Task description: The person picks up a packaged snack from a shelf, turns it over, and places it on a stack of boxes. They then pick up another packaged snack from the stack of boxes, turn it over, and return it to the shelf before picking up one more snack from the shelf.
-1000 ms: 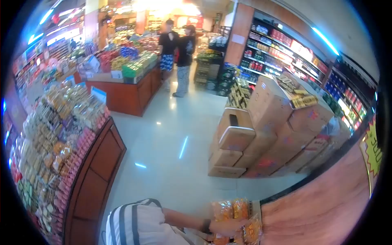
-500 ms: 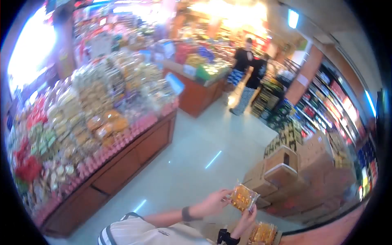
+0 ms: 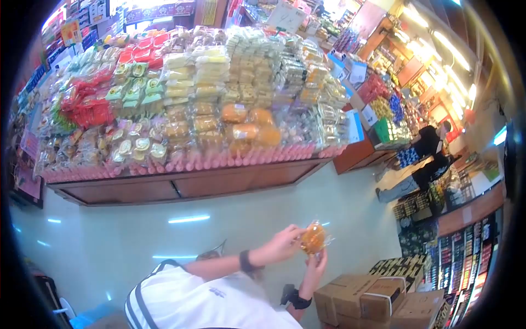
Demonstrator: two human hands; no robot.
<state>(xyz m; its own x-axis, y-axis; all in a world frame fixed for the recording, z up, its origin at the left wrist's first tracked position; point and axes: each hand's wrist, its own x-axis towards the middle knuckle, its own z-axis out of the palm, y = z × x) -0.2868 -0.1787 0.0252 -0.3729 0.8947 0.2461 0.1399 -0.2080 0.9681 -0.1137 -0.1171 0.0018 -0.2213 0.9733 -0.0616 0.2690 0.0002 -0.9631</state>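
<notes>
A small clear plastic packet of orange-brown food (image 3: pixel 314 238) is held up in front of me between both hands. My left hand (image 3: pixel 285 243), with a dark band on its wrist, pinches the packet's left side. From below, my right hand (image 3: pixel 315 266) grips its lower edge, a black watch on that wrist. The wrapper is shiny and crinkled, and I cannot make out exactly what food is inside.
A long wooden display counter (image 3: pixel 235 180) heaped with wrapped snacks stands ahead, edged with pink trim. Stacked cardboard boxes (image 3: pixel 342 296) sit close at the right. Two people (image 3: pixel 430 159) stand farther off by crates, and shelves of goods (image 3: pixel 460 260) line the right side.
My view has swung to the left, bringing more of the snack counter in. The packet is now turned more edge-on, still in both hands. The similar packets below my hands have left view.
</notes>
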